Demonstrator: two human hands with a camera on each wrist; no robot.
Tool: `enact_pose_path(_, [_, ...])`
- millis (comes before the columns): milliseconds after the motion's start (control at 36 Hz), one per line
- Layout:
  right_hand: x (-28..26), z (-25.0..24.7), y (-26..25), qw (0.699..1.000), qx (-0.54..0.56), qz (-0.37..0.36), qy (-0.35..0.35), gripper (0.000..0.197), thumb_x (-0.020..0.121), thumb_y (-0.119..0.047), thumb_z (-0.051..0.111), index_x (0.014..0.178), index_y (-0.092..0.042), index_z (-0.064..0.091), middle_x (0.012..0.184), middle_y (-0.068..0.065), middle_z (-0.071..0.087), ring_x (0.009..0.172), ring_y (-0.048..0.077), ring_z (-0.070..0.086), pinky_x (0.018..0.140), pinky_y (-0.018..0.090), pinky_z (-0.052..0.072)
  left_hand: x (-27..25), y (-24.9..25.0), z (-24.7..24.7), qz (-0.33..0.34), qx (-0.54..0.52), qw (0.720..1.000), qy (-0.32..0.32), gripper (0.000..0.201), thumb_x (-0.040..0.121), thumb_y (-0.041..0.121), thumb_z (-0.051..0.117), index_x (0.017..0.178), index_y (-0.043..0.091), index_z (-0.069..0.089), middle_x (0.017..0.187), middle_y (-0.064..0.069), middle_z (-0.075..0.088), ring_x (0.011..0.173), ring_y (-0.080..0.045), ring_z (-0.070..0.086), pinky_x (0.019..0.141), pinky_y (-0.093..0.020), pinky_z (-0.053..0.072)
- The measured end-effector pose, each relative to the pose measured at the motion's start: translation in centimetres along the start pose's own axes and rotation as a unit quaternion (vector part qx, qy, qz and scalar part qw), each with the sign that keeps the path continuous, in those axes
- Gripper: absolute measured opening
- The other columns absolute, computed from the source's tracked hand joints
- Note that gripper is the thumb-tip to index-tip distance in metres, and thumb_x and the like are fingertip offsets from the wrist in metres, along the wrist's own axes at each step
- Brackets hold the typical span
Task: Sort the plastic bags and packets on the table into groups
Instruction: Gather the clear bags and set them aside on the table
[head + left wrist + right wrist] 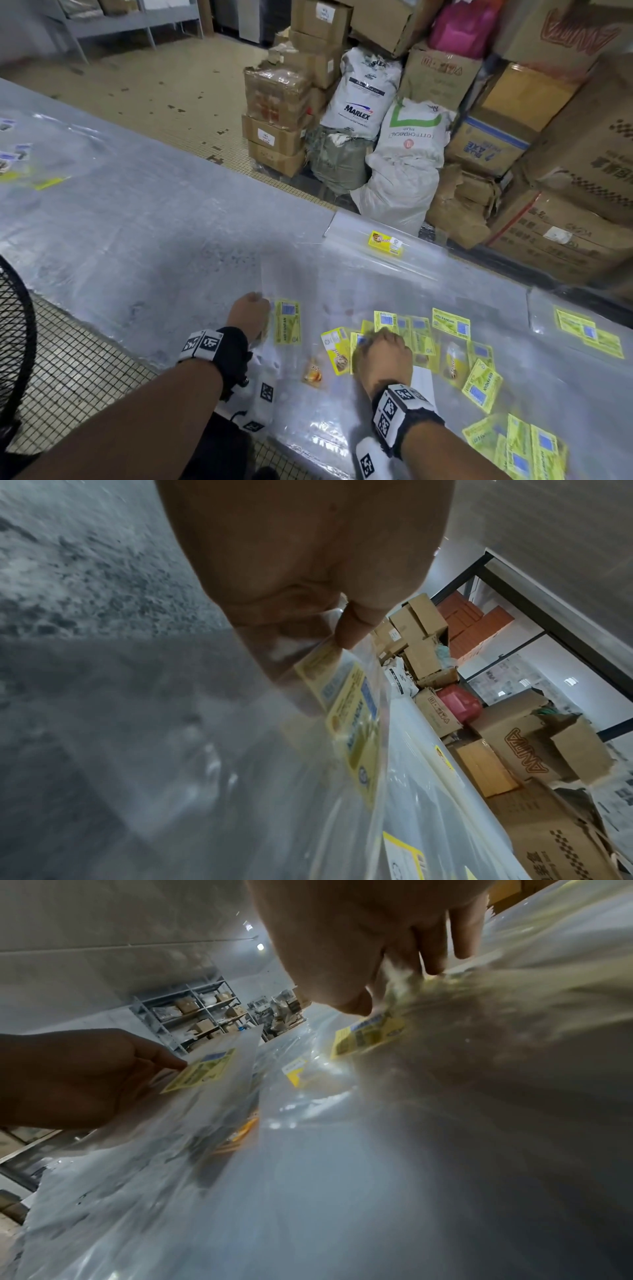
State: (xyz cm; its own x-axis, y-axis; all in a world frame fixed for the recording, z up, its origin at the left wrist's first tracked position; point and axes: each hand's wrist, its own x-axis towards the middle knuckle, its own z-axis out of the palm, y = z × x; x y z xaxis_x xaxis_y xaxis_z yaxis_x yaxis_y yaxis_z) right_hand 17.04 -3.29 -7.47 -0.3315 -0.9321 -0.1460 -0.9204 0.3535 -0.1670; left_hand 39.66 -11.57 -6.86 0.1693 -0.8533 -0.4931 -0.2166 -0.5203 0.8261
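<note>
Clear plastic bags with yellow-green labels lie spread over the plastic-covered table (154, 222). My left hand (251, 315) pinches the edge of one clear labelled bag (287, 325) and holds it partly off the table; in the left wrist view the thumb (352, 626) presses on this bag (349, 704). My right hand (383, 353) rests on the overlapping heap of labelled bags (424, 339). In the right wrist view its fingers (435, 947) and thumb close on the crumpled film of one bag (369, 1034). A small orange packet (313, 375) lies between the hands.
A bag with a yellow label (385, 243) lies at the far edge. More labelled bags lie at the right (589, 332), near right (520, 445) and far left (13, 161). A black fan guard (13, 342) stands at the left. Cardboard boxes and sacks (363, 102) are stacked beyond the table.
</note>
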Motion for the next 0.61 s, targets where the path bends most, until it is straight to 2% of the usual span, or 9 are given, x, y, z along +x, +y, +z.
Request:
enact_pose_path(28, [-0.1, -0.3, -0.2, 1.000, 0.012, -0.011, 0.013, 0.039, 0.093, -0.031, 0.035, 0.099, -0.014, 0.069, 0.107, 0.008, 0.067, 0.107, 0.031, 0.057, 0.087, 0.040, 0.043, -0.1, 0.0, 0.2, -0.005, -0.006, 1.000, -0.006, 0.015, 0.094, 0.005, 0.043, 0.088, 0.011, 0.056, 0.073, -0.011, 0.052, 0.058, -0.020, 0.045, 0.051, -0.026, 0.037])
enact_pose_path(139, [-0.4, -1.2, -0.6, 0.999, 0.039, -0.018, 0.033, 0.027, 0.091, -0.022, 0.047, 0.087, -0.011, 0.071, 0.088, 0.011, 0.070, 0.093, 0.035, 0.062, 0.078, 0.040, 0.047, -0.3, 0.1, 0.9, -0.022, -0.030, 0.999, -0.023, 0.016, 0.093, 0.006, 0.043, 0.090, 0.014, 0.056, 0.070, -0.011, 0.051, 0.061, -0.020, 0.047, 0.055, -0.031, 0.039])
enact_pose_path(194, [-0.7, -1.7, -1.2, 0.996, 0.085, -0.009, 0.030, 0.031, 0.083, -0.022, 0.042, 0.072, -0.009, 0.068, 0.071, 0.012, 0.068, 0.074, 0.036, 0.063, 0.065, 0.039, 0.049, -0.5, 0.3, 1.3, -0.018, -0.022, 0.999, -0.025, 0.014, 0.093, 0.007, 0.044, 0.092, 0.014, 0.057, 0.071, -0.010, 0.053, 0.062, -0.020, 0.048, 0.054, -0.030, 0.039])
enact_pose_path(222, [-0.9, -1.8, -1.5, 0.992, 0.109, -0.014, 0.061, 0.035, 0.083, -0.023, 0.038, 0.070, -0.009, 0.067, 0.070, 0.012, 0.067, 0.072, 0.036, 0.063, 0.064, 0.038, 0.050, -0.6, 0.5, 1.5, -0.010, -0.015, 0.999, -0.026, 0.014, 0.093, 0.008, 0.045, 0.089, 0.013, 0.057, 0.071, -0.009, 0.053, 0.061, -0.020, 0.048, 0.054, -0.030, 0.038])
enact_pose_path(333, [-1.4, -2.3, -3.6, 0.976, 0.192, -0.072, 0.070, 0.023, 0.094, -0.015, 0.048, 0.093, -0.008, 0.069, 0.093, 0.011, 0.069, 0.095, 0.028, 0.059, 0.084, 0.037, 0.050, -0.8, 1.0, 2.5, 0.025, 0.009, 0.999, -0.046, 0.017, 0.094, 0.008, 0.047, 0.079, 0.013, 0.053, 0.066, -0.001, 0.047, 0.057, -0.017, 0.042, 0.062, -0.030, 0.036])
enact_pose_path(417, [-2.1, -2.3, -5.5, 0.967, 0.216, -0.131, 0.034, 0.030, 0.095, -0.021, 0.036, 0.088, -0.012, 0.064, 0.089, 0.005, 0.065, 0.090, 0.022, 0.057, 0.079, 0.033, 0.047, -0.9, 1.2, 3.1, 0.034, 0.000, 0.998, -0.060, 0.014, 0.095, 0.008, 0.050, 0.083, 0.009, 0.057, 0.069, -0.003, 0.050, 0.059, -0.019, 0.043, 0.050, -0.027, 0.032])
enact_pose_path(472, [-2.4, -1.7, -6.6, 0.964, 0.217, -0.154, 0.006, 0.034, 0.089, -0.027, 0.026, 0.082, -0.014, 0.056, 0.087, 0.007, 0.062, 0.088, 0.025, 0.055, 0.071, 0.031, 0.038, -1.0, 1.5, 3.4, 0.031, -0.018, 0.997, -0.065, 0.011, 0.095, 0.010, 0.052, 0.091, 0.008, 0.062, 0.078, -0.007, 0.056, 0.063, -0.021, 0.047, 0.050, -0.027, 0.034])
enact_pose_path(556, [-2.8, -1.8, -7.6, 0.964, 0.188, -0.188, -0.018, 0.028, 0.093, -0.026, 0.033, 0.089, -0.013, 0.058, 0.095, 0.009, 0.063, 0.094, 0.029, 0.054, 0.075, 0.036, 0.038, -1.1, 2.1, 3.8, 0.015, -0.066, 0.996, -0.063, 0.021, 0.101, 0.024, 0.049, 0.093, 0.010, 0.063, 0.088, -0.009, 0.059, 0.076, -0.022, 0.054, 0.066, -0.029, 0.043])
enact_pose_path(611, [-2.9, -2.0, -7.9, 0.961, 0.172, -0.213, -0.027, 0.025, 0.098, -0.022, 0.037, 0.100, -0.011, 0.060, 0.104, 0.010, 0.062, 0.100, 0.028, 0.052, 0.080, 0.036, 0.038, -1.0, 2.0, 3.7, 0.035, -0.029, 0.998, -0.052, 0.033, 0.102, 0.036, 0.049, 0.104, 0.005, 0.062, 0.101, -0.011, 0.061, 0.092, -0.024, 0.055, 0.082, -0.032, 0.043])
